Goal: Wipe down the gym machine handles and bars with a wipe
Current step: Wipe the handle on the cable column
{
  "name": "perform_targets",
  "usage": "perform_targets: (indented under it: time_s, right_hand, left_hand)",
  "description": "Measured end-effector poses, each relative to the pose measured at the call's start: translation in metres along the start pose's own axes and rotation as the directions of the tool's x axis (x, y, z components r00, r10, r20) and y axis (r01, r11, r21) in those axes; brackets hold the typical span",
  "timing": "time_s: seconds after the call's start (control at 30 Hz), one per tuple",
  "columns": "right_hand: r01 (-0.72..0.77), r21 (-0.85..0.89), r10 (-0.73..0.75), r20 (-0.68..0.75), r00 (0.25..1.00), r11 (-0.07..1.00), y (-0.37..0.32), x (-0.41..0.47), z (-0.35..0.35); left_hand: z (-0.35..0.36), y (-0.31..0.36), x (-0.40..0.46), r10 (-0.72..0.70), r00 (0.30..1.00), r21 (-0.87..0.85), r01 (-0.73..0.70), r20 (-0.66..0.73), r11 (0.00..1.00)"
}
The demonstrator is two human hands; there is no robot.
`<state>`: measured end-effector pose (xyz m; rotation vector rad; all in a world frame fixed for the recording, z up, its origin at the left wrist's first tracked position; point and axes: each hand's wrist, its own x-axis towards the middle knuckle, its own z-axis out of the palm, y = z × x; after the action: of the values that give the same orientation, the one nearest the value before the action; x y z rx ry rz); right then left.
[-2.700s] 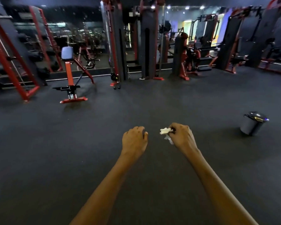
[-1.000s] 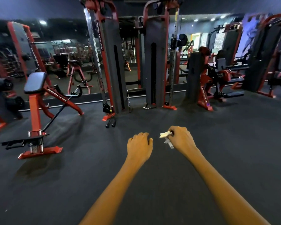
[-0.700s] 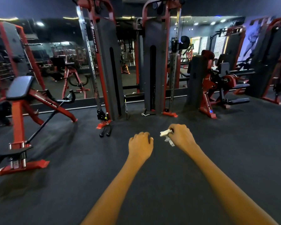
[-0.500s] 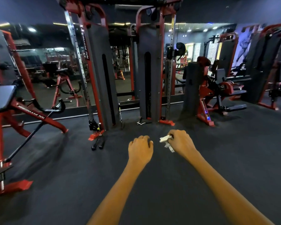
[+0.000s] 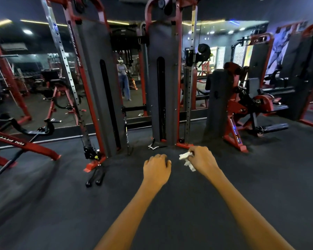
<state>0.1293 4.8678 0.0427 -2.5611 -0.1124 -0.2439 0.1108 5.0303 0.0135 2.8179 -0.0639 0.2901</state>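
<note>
Both forearms are running off the bottom edge of the frame, and the fingers of both hands are curling out of sight. The left hand, at centre, is making a loose fist around nothing visible. The right hand is pinching a crumpled white wipe, whose inner part is hiding in the grip. The cable machine ahead is getting cut off at the top edge; its rope handles are lying on the dark floor at lower left. White lettering on the red frame at far left is showing mirrored and blurred, too unclear to read.
</note>
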Motion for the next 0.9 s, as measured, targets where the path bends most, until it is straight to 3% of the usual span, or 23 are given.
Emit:
perform_targets:
  time_s: [0.27, 0.53, 0.9]
  right_hand:
    - [-0.019, -0.028, 0.018, -0.027, 0.999, 0.999, 0.049, 0.207, 0.002]
    - [-0.058, -0.04, 0.059, 0.001, 0.998, 0.997, 0.101, 0.401, 0.047]
    - [-0.064, -0.025, 0.063, -0.032, 0.997, 0.998, 0.122, 0.691, 0.079]
  left_hand:
    - [0.036, 0.023, 0.206, -0.015, 1.0, -0.051, 0.014, -0.011, 0.999]
    - [0.104, 0.01, 0.397, -0.03, 0.999, -0.062, 0.028, -0.029, 0.998]
    - [0.141, -0.007, 0.697, 0.03, 0.999, -0.061, -0.032, -0.033, 0.998]
